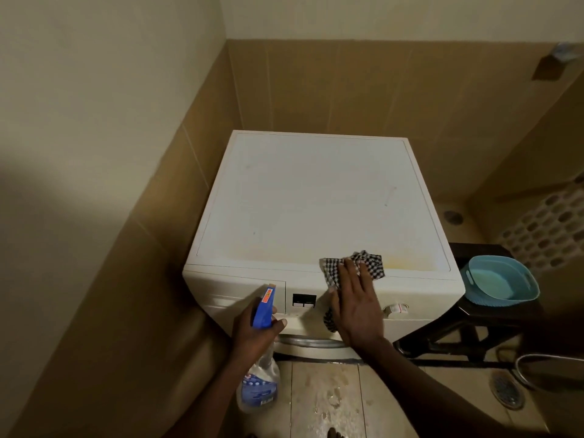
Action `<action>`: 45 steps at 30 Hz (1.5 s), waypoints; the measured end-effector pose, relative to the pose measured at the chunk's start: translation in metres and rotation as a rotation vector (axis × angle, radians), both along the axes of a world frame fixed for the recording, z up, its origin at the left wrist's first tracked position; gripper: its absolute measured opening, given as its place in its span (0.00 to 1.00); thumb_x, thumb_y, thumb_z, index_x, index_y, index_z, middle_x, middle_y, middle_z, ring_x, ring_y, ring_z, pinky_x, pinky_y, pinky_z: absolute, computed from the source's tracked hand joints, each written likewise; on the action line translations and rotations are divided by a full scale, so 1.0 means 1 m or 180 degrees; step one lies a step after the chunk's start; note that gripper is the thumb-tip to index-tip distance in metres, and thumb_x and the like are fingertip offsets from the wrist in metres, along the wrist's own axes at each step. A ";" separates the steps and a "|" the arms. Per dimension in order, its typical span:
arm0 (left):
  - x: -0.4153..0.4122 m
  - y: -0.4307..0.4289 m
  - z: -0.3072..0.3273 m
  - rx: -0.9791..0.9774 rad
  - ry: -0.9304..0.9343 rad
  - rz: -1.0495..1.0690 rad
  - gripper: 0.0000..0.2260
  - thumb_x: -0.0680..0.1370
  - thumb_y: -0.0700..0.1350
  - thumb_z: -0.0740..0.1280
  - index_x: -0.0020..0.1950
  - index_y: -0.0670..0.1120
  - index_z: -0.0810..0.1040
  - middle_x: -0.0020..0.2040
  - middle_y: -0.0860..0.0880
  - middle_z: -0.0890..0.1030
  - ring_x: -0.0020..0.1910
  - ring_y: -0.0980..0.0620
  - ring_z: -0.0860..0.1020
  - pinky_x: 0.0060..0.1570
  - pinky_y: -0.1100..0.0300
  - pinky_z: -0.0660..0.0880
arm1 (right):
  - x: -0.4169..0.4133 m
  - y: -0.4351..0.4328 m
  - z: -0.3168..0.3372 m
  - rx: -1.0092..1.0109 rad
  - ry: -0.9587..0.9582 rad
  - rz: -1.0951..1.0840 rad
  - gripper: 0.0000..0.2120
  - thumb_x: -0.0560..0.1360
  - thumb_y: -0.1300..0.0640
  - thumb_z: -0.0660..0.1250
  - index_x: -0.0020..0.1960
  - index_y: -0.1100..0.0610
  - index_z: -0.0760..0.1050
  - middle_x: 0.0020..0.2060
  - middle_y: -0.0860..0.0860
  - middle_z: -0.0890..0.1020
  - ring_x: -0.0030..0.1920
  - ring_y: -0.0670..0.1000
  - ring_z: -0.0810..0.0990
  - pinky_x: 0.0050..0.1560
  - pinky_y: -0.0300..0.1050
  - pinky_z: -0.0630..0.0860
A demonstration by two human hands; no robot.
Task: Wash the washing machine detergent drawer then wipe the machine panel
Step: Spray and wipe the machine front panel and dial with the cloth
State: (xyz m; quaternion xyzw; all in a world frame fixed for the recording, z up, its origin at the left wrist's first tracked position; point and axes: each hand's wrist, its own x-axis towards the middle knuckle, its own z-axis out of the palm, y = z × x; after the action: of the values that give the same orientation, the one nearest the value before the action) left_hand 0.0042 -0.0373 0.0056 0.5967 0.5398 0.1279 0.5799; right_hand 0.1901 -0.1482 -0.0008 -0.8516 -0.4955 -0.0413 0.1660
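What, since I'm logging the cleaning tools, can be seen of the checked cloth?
The cloth is a black-and-white checked rag, soft fabric by its look, crumpled. It drapes over the front top edge of the white washing machine: part lies on the top, the rest hangs down the control panel, between display and dial. The right hand presses it with straight fingers, covering its middle. The spray bottle gripped by the left hand is apart from it. Wet or dry cannot be told.
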 end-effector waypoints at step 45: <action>0.040 -0.026 -0.008 -0.0045 -0.0199 -0.0216 0.14 0.70 0.36 0.77 0.51 0.48 0.78 0.45 0.45 0.82 0.38 0.45 0.83 0.46 0.45 0.82 | 0.045 -0.040 -0.005 -0.0084 0.0515 0.0415 0.31 0.72 0.55 0.62 0.74 0.55 0.63 0.75 0.50 0.65 0.75 0.56 0.61 0.74 0.53 0.61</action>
State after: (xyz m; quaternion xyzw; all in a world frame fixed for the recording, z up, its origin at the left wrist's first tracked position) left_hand 0.0439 -0.0635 -0.0027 0.6063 0.5017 0.1230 0.6047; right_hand 0.2351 -0.1884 -0.0056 -0.8202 -0.5353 0.0450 0.1966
